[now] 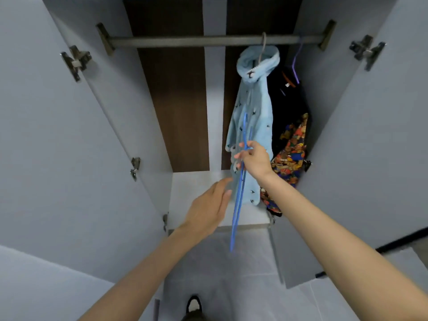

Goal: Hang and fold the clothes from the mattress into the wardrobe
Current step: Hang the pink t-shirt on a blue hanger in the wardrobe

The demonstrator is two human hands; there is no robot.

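Note:
The wardrobe stands open in front of me, with a metal rail across its top. A light blue hooded garment hangs from the rail on a grey hanger. To its right hangs a black garment with a colourful bear print on a purple hanger. My right hand pinches an empty blue hanger, which hangs down edge-on in front of the blue garment. My left hand reaches toward the blue hanger with straight fingers, just left of it and holding nothing.
Both grey wardrobe doors stand wide open at the sides. The left half of the rail carries nothing. A white shelf floor lies below the clothes. A shoe shows on the tiled floor at the bottom.

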